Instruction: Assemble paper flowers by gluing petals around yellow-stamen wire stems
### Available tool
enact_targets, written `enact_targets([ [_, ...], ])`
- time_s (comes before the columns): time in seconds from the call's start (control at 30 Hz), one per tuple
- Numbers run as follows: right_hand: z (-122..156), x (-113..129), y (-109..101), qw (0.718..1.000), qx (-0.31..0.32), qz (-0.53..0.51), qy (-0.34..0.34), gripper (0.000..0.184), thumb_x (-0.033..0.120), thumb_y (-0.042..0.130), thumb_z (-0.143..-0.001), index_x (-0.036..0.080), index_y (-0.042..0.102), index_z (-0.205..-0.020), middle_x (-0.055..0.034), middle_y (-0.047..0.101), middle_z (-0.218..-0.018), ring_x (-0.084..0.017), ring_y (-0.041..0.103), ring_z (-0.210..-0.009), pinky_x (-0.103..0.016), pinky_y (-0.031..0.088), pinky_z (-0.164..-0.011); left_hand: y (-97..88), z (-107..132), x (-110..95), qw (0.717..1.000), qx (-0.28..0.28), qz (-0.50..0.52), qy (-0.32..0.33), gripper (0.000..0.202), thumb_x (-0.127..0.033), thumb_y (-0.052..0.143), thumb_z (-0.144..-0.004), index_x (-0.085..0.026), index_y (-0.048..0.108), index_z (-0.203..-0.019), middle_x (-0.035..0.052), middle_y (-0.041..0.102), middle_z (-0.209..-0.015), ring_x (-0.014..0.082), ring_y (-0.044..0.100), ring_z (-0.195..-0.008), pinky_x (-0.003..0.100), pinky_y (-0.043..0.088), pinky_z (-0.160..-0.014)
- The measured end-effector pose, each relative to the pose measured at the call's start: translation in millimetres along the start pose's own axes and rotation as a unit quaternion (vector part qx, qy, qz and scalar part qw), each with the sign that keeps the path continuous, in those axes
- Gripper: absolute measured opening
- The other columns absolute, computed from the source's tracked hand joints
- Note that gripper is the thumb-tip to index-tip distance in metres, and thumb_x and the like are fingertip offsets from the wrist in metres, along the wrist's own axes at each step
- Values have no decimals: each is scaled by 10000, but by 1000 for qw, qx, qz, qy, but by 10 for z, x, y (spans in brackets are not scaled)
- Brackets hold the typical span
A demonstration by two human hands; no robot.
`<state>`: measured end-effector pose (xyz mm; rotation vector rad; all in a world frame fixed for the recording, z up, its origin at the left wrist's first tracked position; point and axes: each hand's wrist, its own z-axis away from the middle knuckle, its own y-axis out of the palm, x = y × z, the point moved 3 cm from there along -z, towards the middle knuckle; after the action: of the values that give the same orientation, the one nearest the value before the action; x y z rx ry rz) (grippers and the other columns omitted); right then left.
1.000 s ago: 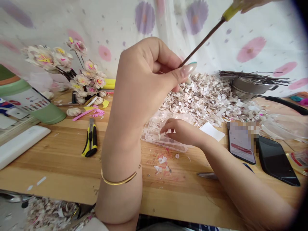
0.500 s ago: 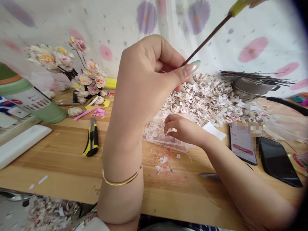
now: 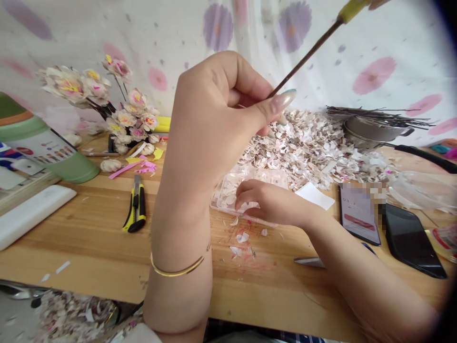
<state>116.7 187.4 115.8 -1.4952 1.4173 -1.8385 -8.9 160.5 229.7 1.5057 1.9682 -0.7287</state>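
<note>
My left hand (image 3: pixel 221 114), raised in front of me, pinches the lower end of a thin dark brown stick (image 3: pixel 307 58) between thumb and fingers. The stick slants up to the right, ending in a yellow-green part (image 3: pixel 352 10) at the top edge, with a bit of skin beside it. Lower down, my right hand (image 3: pixel 262 200) bends its fingers at the front of a clear compartment box (image 3: pixel 218 202) with pale petals in it. Those fingers are curled towards the thumb; what lies between the tips is too small to make out. Loose petals (image 3: pixel 243 237) lie just in front.
A large heap of pale shavings (image 3: pixel 303 147) lies behind the box. Left are a utility knife (image 3: pixel 135 205), flowers (image 3: pixel 132 116) and a green container (image 3: pixel 67 157). At right are a phone (image 3: pixel 359 214), a black object (image 3: pixel 414 240), scissors (image 3: pixel 309 261) and a pan with twigs (image 3: pixel 378 128).
My right hand has shifted slightly left and down, towards the box's front edge. A small petal now shows below its fingertips. My left hand and the stick have barely moved.
</note>
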Motion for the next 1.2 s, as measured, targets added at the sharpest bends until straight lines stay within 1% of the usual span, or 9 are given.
enact_targets([
  [0.1,10,-152,-54,999,-31,15,31,216,11,650,-782,169,727,-907,-79,668,-998,-190,621,-918,-300,480,-841,-1,-1,-5,1000,1,14,2,225,-19,729,-768,-160,573,-687,-56,652,-623,81,638,-549,206,510,-539],
  [0.2,21,-323,-90,995,-53,45,67,194,40,626,-814,175,731,-906,-76,678,-990,-197,620,-925,-309,472,-864,5,-7,6,999,6,35,2,233,15,709,-763,-159,576,-685,-60,651,-604,80,628,-528,207,519,-527],
  [0.3,26,-472,-81,985,-71,92,127,220,68,611,-835,164,737,-989,-101,669,-1027,-232,601,-978,-340,460,-892,12,-13,21,999,2,38,-5,219,22,716,-753,-148,593,-690,-65,662,-605,68,634,-528,176,507,-507],
  [0.37,25,-523,-49,980,-67,110,150,245,107,635,-830,161,733,-1048,-116,651,-1062,-255,585,-1017,-360,451,-909,16,-13,28,999,0,40,-9,218,26,724,-745,-142,599,-687,-64,662,-599,62,631,-522,167,504,-503],
  [0.47,11,-529,7,981,-52,108,151,244,162,678,-810,165,739,-1047,-117,639,-1058,-263,575,-1029,-360,445,-912,17,-9,30,999,1,45,-4,217,26,724,-744,-142,599,-686,-63,663,-599,60,636,-525,167,512,-512],
  [0.7,-24,-513,37,981,-53,103,155,155,156,661,-829,158,757,-951,-115,655,-1009,-246,583,-997,-334,441,-883,23,-7,29,998,3,61,-14,203,37,712,-747,-129,605,-698,-44,678,-608,53,628,-531,159,520,-518],
  [0.87,-7,-539,18,980,-61,97,162,188,108,606,-848,157,755,-950,-109,662,-1019,-232,593,-988,-321,439,-886,15,-5,38,999,2,53,-3,208,31,704,-756,-143,604,-705,-53,677,-613,68,628,-539,185,523,-527],
  [1.03,-11,-535,48,979,-55,84,177,159,171,649,-800,164,736,-933,-114,648,-1014,-249,598,-981,-330,461,-856,26,-3,44,998,2,63,-9,214,35,710,-746,-143,604,-693,-55,673,-608,59,628,-531,168,520,-518],
  [1.2,-24,-523,91,982,-51,70,169,203,154,630,-778,172,724,-957,-106,647,-1027,-239,597,-992,-327,460,-878,52,-8,35,996,-2,86,-24,261,78,720,-724,-147,605,-659,-41,670,-615,65,628,-529,166,534,-508],
])
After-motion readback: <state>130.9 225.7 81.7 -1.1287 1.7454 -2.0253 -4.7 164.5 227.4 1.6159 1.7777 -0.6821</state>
